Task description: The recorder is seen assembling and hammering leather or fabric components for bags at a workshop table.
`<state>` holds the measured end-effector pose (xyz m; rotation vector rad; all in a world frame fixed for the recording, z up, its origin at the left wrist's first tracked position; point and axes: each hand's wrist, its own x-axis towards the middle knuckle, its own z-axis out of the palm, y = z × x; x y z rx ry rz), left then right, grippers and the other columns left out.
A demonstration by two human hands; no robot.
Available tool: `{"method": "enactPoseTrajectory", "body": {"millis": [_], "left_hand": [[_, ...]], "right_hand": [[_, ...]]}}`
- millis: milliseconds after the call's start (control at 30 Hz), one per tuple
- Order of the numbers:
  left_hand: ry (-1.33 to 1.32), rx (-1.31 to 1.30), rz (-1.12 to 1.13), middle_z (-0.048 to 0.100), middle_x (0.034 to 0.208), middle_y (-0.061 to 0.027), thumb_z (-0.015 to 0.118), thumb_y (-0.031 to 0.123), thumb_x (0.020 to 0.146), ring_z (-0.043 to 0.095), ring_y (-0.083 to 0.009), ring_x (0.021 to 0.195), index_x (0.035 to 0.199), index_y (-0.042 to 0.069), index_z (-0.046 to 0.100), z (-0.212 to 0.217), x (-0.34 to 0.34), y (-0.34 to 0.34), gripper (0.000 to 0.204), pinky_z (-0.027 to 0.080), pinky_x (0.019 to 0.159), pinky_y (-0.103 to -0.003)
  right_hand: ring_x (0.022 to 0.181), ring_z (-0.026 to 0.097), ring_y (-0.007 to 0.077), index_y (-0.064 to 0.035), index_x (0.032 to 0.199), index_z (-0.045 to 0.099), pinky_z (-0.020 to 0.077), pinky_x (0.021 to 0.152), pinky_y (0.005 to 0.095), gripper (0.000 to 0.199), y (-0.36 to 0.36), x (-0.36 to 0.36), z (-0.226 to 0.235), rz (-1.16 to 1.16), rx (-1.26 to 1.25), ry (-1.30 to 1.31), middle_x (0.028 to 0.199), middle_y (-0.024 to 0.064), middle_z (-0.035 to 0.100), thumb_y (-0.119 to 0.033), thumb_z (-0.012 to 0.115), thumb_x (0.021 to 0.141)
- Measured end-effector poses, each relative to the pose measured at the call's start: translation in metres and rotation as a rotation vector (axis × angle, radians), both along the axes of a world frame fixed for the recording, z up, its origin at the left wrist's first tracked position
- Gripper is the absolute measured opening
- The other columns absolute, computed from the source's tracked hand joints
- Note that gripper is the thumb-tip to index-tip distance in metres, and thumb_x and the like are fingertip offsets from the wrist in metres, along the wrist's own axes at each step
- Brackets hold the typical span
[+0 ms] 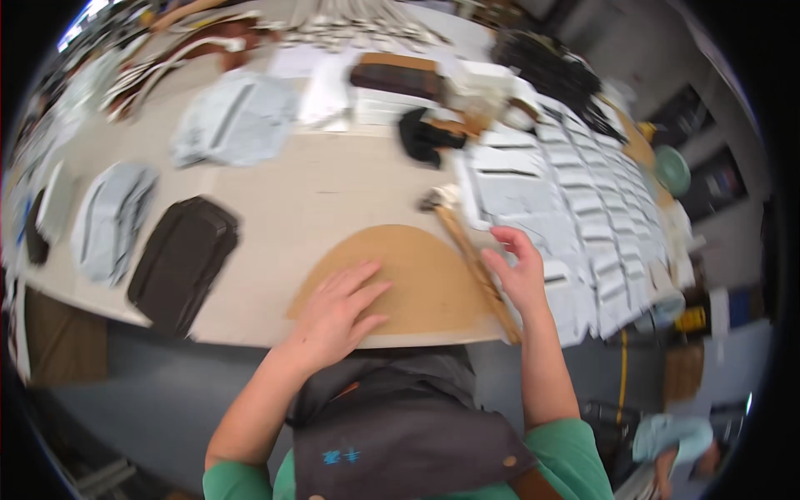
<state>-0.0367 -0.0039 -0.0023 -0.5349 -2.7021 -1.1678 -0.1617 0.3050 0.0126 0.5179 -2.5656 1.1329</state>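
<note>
My left hand (340, 310) lies flat, fingers spread, on a brown half-round board (417, 275) at the near edge of the table. My right hand (518, 271) hovers with fingers apart just right of a wooden-handled hammer (471, 258) that lies diagonally across the board's right side, its metal head (437, 198) pointing away from me. The right hand's fingertips are close to rows of pale grey cut pieces (575, 208). Neither hand grips anything.
A dark brown stack of pieces (182, 260) lies at the left, with pale grey stacks (112, 218) (237, 121) beyond it. A black piece (421, 137) and a dark brown box (398, 75) sit at the back. The beige tabletop (333, 187) curves toward me.
</note>
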Motion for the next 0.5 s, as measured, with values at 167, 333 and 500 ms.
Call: {"method": "enactPoseTrajectory", "body": {"millis": [167,333,500], "left_hand": [[-0.002,-0.164,0.027,0.057,0.150,-0.0146,0.080,0.021,0.087,0.050,-0.0352,0.142,0.132,0.008,0.068,-0.002,-0.005,0.016,0.049,0.039,0.117,-0.049],[-0.024,-0.212,0.024,0.056,0.150,-0.0144,0.080,0.020,0.086,0.049,-0.0360,0.143,0.134,0.007,0.067,-0.002,-0.009,0.020,0.051,0.037,0.117,-0.050],[-0.050,-0.280,0.018,0.053,0.155,-0.0141,0.079,0.021,0.089,0.046,-0.0361,0.146,0.138,0.008,0.064,0.001,-0.009,0.021,0.053,0.034,0.121,-0.051]], "right_hand": [[0.102,0.065,0.0117,-0.0002,0.121,0.069,0.0532,0.093,0.0313,0.030,0.068,0.007,0.019,-0.115,-0.450,-0.425,0.109,0.0052,0.073,-0.005,0.076,0.093],[0.096,0.067,0.0108,-0.0005,0.115,0.071,0.0554,0.088,0.0274,0.024,0.084,0.022,0.019,-0.168,-0.470,-0.510,0.109,0.0047,0.074,-0.003,0.076,0.091],[0.091,0.067,0.0176,-0.0043,0.106,0.074,0.0557,0.078,0.0313,0.023,0.030,0.041,0.016,0.118,-0.016,-0.397,0.097,0.0068,0.074,-0.001,0.078,0.084]]}}
